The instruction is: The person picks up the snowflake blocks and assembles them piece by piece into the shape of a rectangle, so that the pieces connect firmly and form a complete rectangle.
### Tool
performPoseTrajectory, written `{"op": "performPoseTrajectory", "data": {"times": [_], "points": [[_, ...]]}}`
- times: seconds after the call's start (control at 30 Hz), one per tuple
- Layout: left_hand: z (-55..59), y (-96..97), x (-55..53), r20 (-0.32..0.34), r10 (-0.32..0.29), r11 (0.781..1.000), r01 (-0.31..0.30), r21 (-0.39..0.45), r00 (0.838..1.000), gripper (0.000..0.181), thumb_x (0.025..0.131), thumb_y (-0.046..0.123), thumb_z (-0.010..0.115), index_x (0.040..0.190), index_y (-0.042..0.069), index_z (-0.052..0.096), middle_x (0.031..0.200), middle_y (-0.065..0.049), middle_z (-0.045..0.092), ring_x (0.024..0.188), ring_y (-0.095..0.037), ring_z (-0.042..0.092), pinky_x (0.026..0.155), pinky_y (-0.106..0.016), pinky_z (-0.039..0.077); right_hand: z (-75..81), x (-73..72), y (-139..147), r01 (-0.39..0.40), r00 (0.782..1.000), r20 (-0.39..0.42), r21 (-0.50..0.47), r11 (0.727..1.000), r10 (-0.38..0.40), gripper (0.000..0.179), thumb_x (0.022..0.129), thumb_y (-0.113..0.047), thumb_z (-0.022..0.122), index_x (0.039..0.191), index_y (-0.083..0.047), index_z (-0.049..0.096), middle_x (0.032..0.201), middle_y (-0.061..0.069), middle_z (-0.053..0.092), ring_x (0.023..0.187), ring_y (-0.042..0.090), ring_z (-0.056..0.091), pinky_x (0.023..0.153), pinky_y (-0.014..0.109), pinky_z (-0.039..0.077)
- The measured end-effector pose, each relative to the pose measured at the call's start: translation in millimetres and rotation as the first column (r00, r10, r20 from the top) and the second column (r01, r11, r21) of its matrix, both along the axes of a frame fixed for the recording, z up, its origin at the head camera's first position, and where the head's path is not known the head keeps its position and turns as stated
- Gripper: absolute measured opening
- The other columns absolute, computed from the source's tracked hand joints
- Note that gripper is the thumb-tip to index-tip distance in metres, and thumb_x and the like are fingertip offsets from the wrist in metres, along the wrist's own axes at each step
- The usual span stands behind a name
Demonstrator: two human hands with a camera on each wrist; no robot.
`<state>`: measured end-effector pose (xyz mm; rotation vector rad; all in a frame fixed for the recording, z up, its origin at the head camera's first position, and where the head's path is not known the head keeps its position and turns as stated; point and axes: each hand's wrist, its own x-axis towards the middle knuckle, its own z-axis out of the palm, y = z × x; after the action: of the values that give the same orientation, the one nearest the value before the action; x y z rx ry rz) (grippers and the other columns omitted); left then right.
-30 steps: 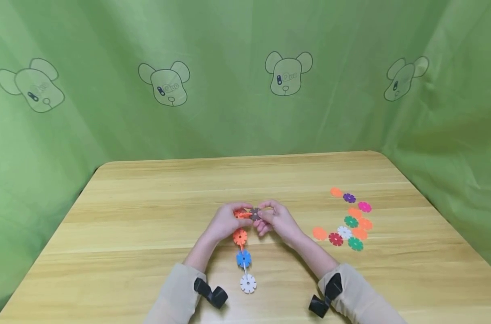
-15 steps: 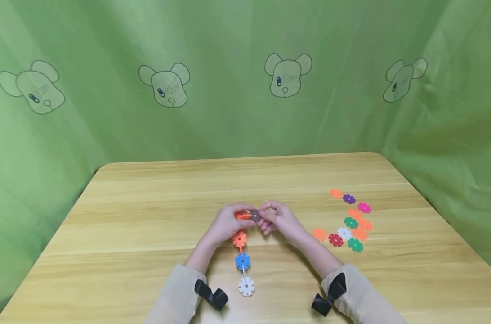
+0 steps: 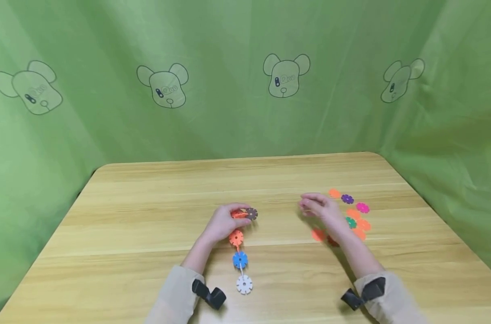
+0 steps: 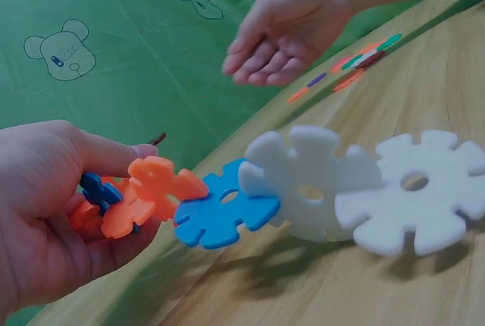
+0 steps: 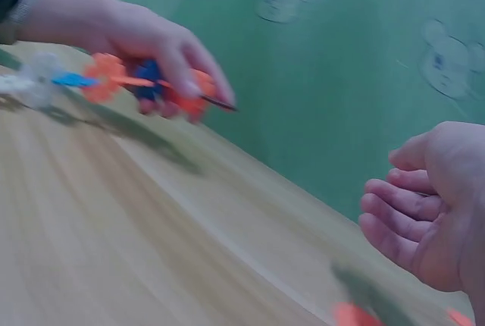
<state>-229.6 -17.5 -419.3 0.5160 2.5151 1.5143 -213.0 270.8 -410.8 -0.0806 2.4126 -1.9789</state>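
Observation:
My left hand (image 3: 221, 222) grips the upper part of a chain of slotted plastic snowflake discs. A brown disc (image 3: 251, 213) juts out at its fingertips. Below the hand the chain runs toward me through an orange disc (image 3: 236, 237) and a blue disc (image 3: 240, 259) to a white disc (image 3: 244, 284). In the left wrist view a dark blue disc (image 4: 98, 192) shows among the orange ones, partly covered by the fingers. My right hand (image 3: 326, 213) is over the table beside the loose discs, fingers loosely bent, with nothing in it.
Several loose discs lie at the right of the wooden table (image 3: 148, 202), among them a purple disc (image 3: 347, 199), a pink disc (image 3: 363, 208) and a green disc (image 3: 351, 222). The right forearm hides part of this group. A green curtain (image 3: 225, 121) surrounds the table's far sides.
My right hand has let go of the brown disc and moved right toward the loose discs. The left hand stays nearly in place, still holding the chain with the brown disc on it.

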Motion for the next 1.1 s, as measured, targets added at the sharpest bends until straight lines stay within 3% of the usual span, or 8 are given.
{"op": "performPoseTrajectory", "data": {"times": [0.23, 0.43, 0.57, 0.67, 0.73, 0.9, 1.0, 1.1], "points": [[0.4, -1.3, -0.4, -0.011, -0.002, 1.000, 0.002, -0.009, 1.000, 0.041, 0.079, 0.020, 0.073, 0.119, 0.014, 0.064, 0.121, -0.009, 0.059, 0.107, -0.025, 0.053, 0.089, -0.042, 0.041, 3.4, 7.9, 51, 0.128, 0.991, -0.032, -0.074, 0.989, -0.131, 0.049, 0.090, -0.020, 0.062, 0.124, 0.011, 0.047, 0.095, -0.007, 0.067, 0.090, 0.007, 0.062, 0.079, 0.020, 0.049], [0.2, -2.1, -1.3, -0.019, 0.001, 1.000, -0.002, -0.025, 1.000, 0.041, 0.080, 0.022, 0.073, 0.119, 0.015, 0.064, 0.120, -0.009, 0.060, 0.103, -0.023, 0.054, 0.086, -0.040, 0.042, 5.7, 11.0, 96, 0.260, 0.966, 0.025, -0.049, 0.964, -0.259, 0.021, 0.087, -0.026, 0.066, 0.106, -0.022, 0.058, 0.094, -0.015, 0.061, 0.086, 0.002, 0.059, 0.075, 0.014, 0.047], [1.0, -1.9, -1.1, -0.017, 0.003, 1.000, -0.003, -0.025, 1.000, 0.041, 0.080, 0.022, 0.072, 0.120, 0.014, 0.063, 0.120, -0.009, 0.059, 0.104, -0.023, 0.054, 0.087, -0.040, 0.042, 1.8, 10.8, 122, 0.314, 0.948, 0.099, -0.134, 0.940, -0.302, 0.027, 0.084, -0.022, 0.069, 0.109, -0.019, 0.057, 0.090, -0.012, 0.062, 0.080, 0.006, 0.061, 0.073, 0.017, 0.049], [1.5, -1.9, -0.8, -0.017, 0.003, 1.000, -0.003, -0.025, 1.000, 0.041, 0.080, 0.022, 0.072, 0.120, 0.014, 0.063, 0.121, -0.009, 0.059, 0.105, -0.024, 0.054, 0.087, -0.041, 0.042, -3.6, 10.0, 135, 0.350, 0.931, 0.118, -0.010, 0.937, -0.346, 0.047, 0.087, -0.025, 0.066, 0.126, -0.006, 0.050, 0.087, -0.015, 0.060, 0.077, 0.004, 0.060, 0.070, 0.016, 0.049], [1.8, -1.8, -0.6, -0.017, 0.003, 1.000, -0.004, -0.027, 1.000, 0.041, 0.080, 0.021, 0.072, 0.120, 0.014, 0.063, 0.122, -0.009, 0.059, 0.105, -0.024, 0.054, 0.088, -0.041, 0.042, -7.4, 9.0, 140, 0.361, 0.920, 0.100, 0.162, 0.918, -0.379, 0.058, 0.089, -0.029, 0.062, 0.134, 0.001, 0.042, 0.095, -0.008, 0.060, 0.078, 0.004, 0.058, 0.067, 0.014, 0.048], [3.3, -2.1, 0.2, -0.010, 0.006, 1.000, -0.007, -0.026, 1.000, 0.041, 0.081, 0.021, 0.072, 0.120, 0.014, 0.063, 0.122, -0.010, 0.058, 0.103, -0.023, 0.054, 0.087, -0.040, 0.042, -12.8, 5.5, 143, 0.316, 0.927, 0.016, 0.507, 0.802, -0.376, 0.068, 0.090, -0.039, 0.057, 0.131, 0.012, 0.041, 0.122, 0.031, 0.047, 0.102, 0.035, 0.049, 0.078, 0.033, 0.046], [4.1, -2.9, 0.2, -0.007, 0.006, 1.000, -0.006, -0.024, 1.000, 0.042, 0.081, 0.021, 0.072, 0.120, 0.013, 0.063, 0.121, -0.010, 0.059, 0.102, -0.023, 0.054, 0.086, -0.040, 0.042, -14.5, 2.3, 142, 0.274, 0.944, -0.026, 0.615, 0.740, -0.328, 0.064, 0.091, -0.040, 0.056, 0.123, 0.015, 0.046, 0.120, 0.036, 0.046, 0.107, 0.048, 0.043, 0.085, 0.051, 0.039], [4.8, -3.7, 0.1, -0.002, 0.007, 1.000, -0.007, -0.020, 1.000, 0.041, 0.081, 0.021, 0.072, 0.120, 0.014, 0.063, 0.121, -0.010, 0.059, 0.102, -0.023, 0.054, 0.086, -0.040, 0.042, -16.5, -1.0, 141, 0.255, 0.954, -0.061, 0.680, 0.688, -0.294, 0.054, 0.091, -0.034, 0.057, 0.114, 0.015, 0.053, 0.108, 0.035, 0.052, 0.096, 0.046, 0.048, 0.081, 0.052, 0.039]]}}
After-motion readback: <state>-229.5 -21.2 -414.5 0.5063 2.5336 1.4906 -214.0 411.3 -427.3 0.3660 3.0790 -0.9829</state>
